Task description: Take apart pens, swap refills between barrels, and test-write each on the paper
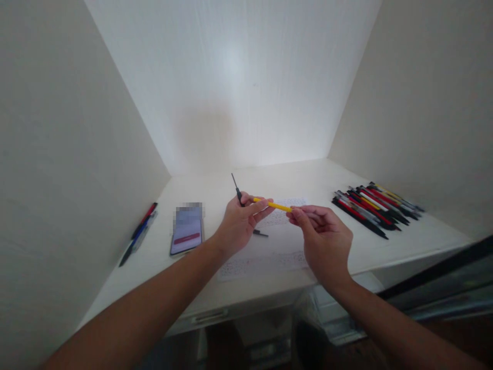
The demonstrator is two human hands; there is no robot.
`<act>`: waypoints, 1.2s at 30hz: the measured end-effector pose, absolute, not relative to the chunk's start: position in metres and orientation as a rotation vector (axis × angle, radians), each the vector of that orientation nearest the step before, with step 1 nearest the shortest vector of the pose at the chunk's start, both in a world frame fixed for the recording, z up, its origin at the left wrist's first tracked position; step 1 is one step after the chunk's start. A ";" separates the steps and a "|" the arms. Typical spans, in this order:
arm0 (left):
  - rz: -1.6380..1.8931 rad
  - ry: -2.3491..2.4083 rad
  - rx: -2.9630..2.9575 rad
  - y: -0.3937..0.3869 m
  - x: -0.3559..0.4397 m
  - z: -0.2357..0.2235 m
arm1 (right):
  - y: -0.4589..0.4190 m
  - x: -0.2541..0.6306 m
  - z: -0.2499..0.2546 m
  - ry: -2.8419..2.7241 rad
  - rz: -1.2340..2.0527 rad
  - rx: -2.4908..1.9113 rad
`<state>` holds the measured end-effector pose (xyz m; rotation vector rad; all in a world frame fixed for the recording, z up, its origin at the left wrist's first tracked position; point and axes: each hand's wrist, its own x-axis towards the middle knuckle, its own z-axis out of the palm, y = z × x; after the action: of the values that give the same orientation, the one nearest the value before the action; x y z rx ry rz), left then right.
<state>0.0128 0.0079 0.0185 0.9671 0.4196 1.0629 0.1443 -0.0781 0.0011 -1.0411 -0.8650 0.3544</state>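
My left hand is closed, pinching a yellow pen barrel near its left end. A dark pen piece with a thin rod also sticks up from between the fingers of this hand. At the barrel's other end, the thumb and fingertips of my right hand are closed on it. The barrel lies roughly level between both hands, above a sheet of handwritten paper. A small black piece with a thin end shows just under my left hand; whether it rests on the paper I cannot tell.
On the right of the white desk lies a row of several pens in black, red, white and yellow. A lit phone is left of the paper. More pens lie along the left wall. White panels enclose the desk.
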 end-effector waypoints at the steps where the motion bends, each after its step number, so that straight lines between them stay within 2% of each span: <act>1: 1.067 0.406 0.967 0.008 0.014 0.017 | -0.077 0.145 0.001 -0.865 0.346 -1.043; 8: 1.085 0.315 0.995 0.014 0.015 0.004 | -0.076 0.151 0.000 -0.864 0.312 -1.105; 23: 1.042 0.379 0.967 0.006 0.017 0.011 | -0.077 0.148 0.002 -0.901 0.195 -1.202; 33: 0.946 0.361 1.013 -0.009 0.027 0.003 | -0.072 0.140 -0.001 -0.973 0.256 -1.182; 36: 0.935 0.352 1.005 -0.011 0.031 -0.002 | -0.071 0.141 0.003 -0.936 0.380 -1.135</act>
<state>0.0310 -0.0115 -0.0023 1.0052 0.3523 0.9349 0.1413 -0.0708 0.0030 -1.1346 -0.9356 0.3800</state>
